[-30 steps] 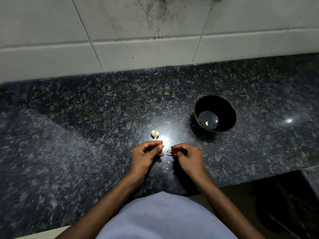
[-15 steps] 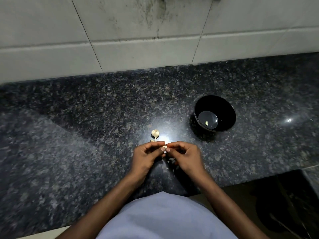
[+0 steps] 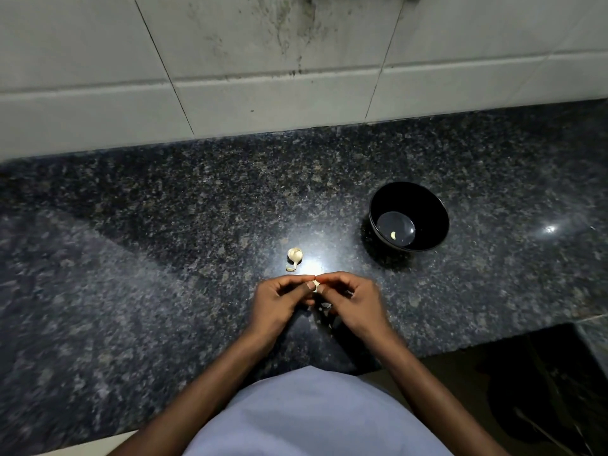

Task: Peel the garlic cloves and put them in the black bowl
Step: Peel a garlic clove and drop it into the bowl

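Above the surface (image 3: 164, 258), both hands pinching clove (image 3: 316, 286), left (image 3: 279, 301) steadying, right (image 3: 352, 301) peeling; best strip skin from the tip, then drop into bowl (image 3: 437, 209) beside the peeled one (image 3: 392, 235).

Single head-worn view, wide-angle, looking forward and steeply down over the worktop (image 3: 164, 258). Tiled wall (image 3: 230, 60) across top; worktop's near edge at bottom, close.
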